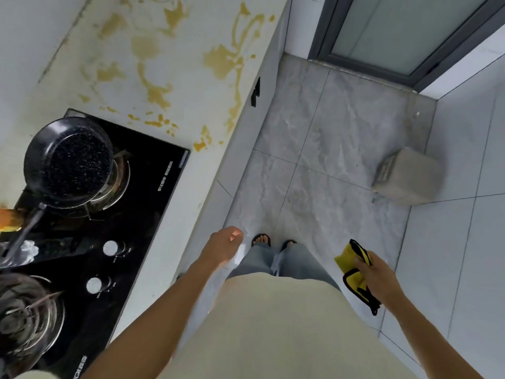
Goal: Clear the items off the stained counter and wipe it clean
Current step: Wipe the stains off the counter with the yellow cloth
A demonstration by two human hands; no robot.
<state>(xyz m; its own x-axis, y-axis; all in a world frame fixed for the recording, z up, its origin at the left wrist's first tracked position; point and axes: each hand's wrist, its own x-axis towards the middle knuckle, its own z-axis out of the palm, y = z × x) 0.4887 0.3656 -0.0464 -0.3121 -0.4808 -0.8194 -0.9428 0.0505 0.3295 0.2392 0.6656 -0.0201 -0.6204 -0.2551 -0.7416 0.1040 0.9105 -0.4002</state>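
Person beside a stained counter [169,64], cloth in hand.

Head view: the right hand [378,274] grips one folded yellow cloth [352,265] over the floor, well apart from the counter. The left hand [225,246] hangs by the counter edge, fingers loosely curled, holding nothing. Yellow-brown stains spread across the counter. One black pan [68,160] sits on the stove [142,187], which has two knobs.

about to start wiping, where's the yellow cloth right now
In the head view the yellow cloth is at the lower right, gripped in the right hand over the floor, away from the stained counter.
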